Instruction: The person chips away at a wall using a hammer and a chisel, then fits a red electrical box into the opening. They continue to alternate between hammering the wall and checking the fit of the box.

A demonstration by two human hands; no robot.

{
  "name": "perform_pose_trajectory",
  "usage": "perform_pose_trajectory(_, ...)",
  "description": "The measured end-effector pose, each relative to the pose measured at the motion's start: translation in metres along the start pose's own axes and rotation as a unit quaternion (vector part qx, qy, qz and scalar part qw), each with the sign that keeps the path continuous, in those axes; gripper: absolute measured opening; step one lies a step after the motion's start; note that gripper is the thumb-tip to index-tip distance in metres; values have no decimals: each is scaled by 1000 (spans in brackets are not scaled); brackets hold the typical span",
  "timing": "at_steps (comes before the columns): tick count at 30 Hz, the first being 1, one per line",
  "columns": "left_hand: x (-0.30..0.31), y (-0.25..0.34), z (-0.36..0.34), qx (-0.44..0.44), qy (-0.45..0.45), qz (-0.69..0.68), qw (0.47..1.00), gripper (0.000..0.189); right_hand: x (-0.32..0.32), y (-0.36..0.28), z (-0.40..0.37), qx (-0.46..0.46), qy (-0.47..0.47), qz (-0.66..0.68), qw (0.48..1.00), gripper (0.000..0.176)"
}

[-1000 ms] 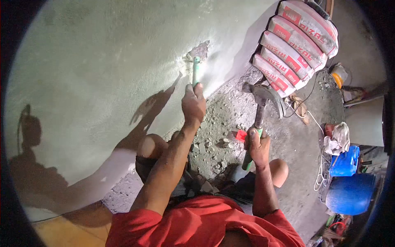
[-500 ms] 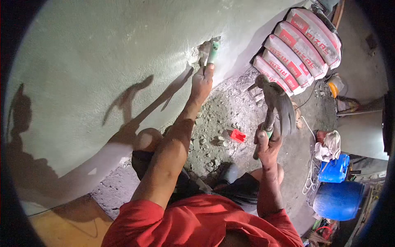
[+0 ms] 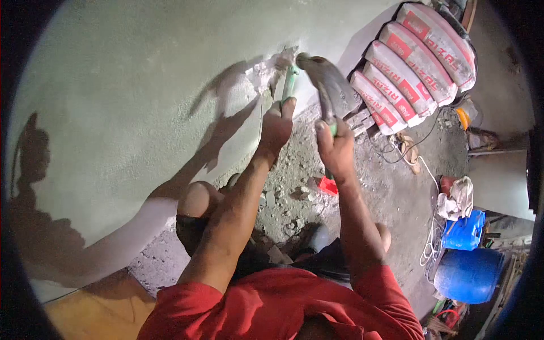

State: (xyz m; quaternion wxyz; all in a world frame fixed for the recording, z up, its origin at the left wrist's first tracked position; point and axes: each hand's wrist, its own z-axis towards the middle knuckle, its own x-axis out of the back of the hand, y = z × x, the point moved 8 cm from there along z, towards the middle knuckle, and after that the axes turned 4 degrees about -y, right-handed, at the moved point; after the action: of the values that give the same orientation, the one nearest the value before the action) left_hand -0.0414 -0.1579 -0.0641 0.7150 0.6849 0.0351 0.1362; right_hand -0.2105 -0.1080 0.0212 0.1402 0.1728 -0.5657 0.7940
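Note:
My left hand (image 3: 277, 126) is wrapped round the lower part of a green chisel (image 3: 290, 84), held up against the grey plastered wall (image 3: 141, 73). Its far end is at a rough, broken patch (image 3: 262, 78) in the plaster. In my right hand (image 3: 336, 148) is a claw hammer (image 3: 327, 79), gripped by its handle. The hammer's striking face is right beside the chisel's upper end, and its claw side is smeared by motion. Both forearms reach forward from red sleeves.
Rubble (image 3: 283, 187) covers the floor below the wall, with a small red box (image 3: 327, 186) among it. Stacked cement bags (image 3: 419, 68) stand at upper right. Further right are a blue jug (image 3: 463, 231), a blue drum (image 3: 470, 276) and a loose white cable (image 3: 430, 246).
My right hand has swung the hammer up and left, from out over the floor to the chisel. My left hand keeps the chisel at the wall, nearly in place.

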Motion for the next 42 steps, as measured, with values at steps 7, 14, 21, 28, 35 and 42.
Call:
perform_pose_trajectory(7,17,13,6,-22,12,33,999,53,18,4,-30,-45,13,172,984,42)
perform_pose_trajectory(14,12,35,7,-59,3,26,998,53,30,-12,-12,-8,35,193,980,43)
perform_pose_trajectory(21,1,22,7,68,-26,-82,994,38,-19,32,29,-99,-9,63,993,38)
perform_pose_trajectory(28,7,24,-1,103,-39,-101,989,47,-21,31,14,-28,61,185,980,38)
perform_pose_trajectory(35,-11,-21,-57,92,-101,-13,991,50,-7,46,-25,-181,1,194,964,39)
perform_pose_trajectory(42,8,21,-11,-4,-53,49,997,51,22,35,-57,-182,50,230,955,42)
